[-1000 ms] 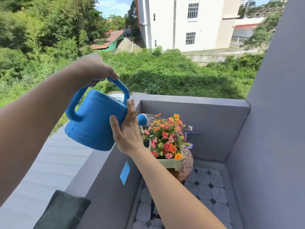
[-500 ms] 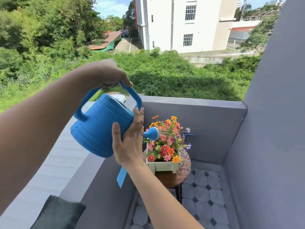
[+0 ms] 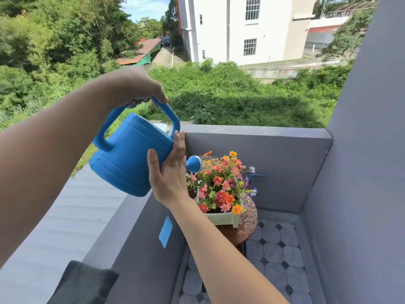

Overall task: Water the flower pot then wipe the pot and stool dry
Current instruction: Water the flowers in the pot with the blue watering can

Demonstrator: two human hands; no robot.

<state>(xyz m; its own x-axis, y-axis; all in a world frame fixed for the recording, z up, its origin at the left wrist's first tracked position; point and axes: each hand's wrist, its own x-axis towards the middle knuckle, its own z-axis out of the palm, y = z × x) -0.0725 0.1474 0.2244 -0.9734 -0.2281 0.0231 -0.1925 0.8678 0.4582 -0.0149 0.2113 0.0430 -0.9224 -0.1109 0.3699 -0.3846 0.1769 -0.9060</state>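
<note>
at the far left, on the ledge [image 3: 65, 220], lies one dark folded cloth [image 3: 85, 284], well apart from the pot and untouched; you will want it for the wiping, which is not yet begun; your left hand [image 3: 135, 86] has its fingers [image 3: 140, 102] closed round the top handle of the one blue watering can [image 3: 131, 159], which is tipped forward with its rose [image 3: 194, 164] just above the blooms; your right hand [image 3: 169, 174] lies flat and open against the can's side, fingers straight and spread narrow, steadying rather than gripping; fine streams leave the rose and fall on the near-left edge of the flowers [image 3: 221, 185].

to pour well, keep the tilt gentle with the left hand and let the right palm guide the aim; move the rose toward the middle of the one pale green flower pot [image 3: 223, 219], since spray at the edge looks likely to land on the stool; the pot sits on the one round brown stool [image 3: 248, 222], whose top already shows droplets, so expect wiping there.

counted left to right: one cloth, one can, one strip of blue tape [image 3: 166, 231] on the wall, one pot, one stool; two hands at work.
</note>
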